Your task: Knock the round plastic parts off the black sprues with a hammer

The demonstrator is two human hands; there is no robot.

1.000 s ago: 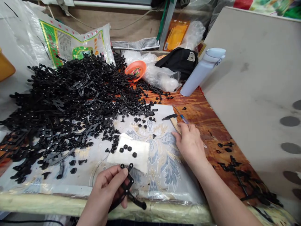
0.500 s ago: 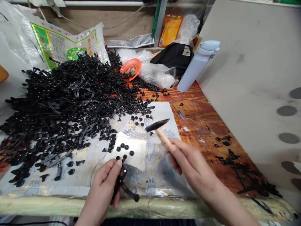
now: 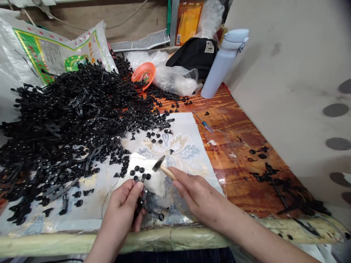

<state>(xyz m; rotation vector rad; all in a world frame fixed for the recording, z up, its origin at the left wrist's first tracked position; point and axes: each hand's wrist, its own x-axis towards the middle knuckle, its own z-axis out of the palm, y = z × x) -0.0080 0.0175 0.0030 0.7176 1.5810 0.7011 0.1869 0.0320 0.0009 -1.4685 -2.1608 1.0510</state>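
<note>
My left hand (image 3: 124, 204) is closed on a black jointed plastic part (image 3: 149, 209), pinching one end between thumb and finger over a white pad (image 3: 153, 186). One arm of the part sticks out to the right, with a round end. In my right hand (image 3: 192, 188) is a hammer (image 3: 168, 171) with a pale wooden handle and a dark head, held just above the pad, right of the part. Several small round black caps (image 3: 137, 168) sit on the pad near the left fingertips. The palm side of my left hand is hidden.
A large heap of black plastic parts (image 3: 65, 109) covers the table's left. Behind stand a printed sack (image 3: 63, 47), an orange dish (image 3: 144, 75), a black bag (image 3: 192, 56) and a pale blue bottle (image 3: 222, 65). A screwdriver (image 3: 204, 123) and loose black pieces (image 3: 271, 177) lie at right.
My right hand has brought the hammer down and left, close to the pad. The left hand keeps its hold on the black part. The whole view has shifted slightly.
</note>
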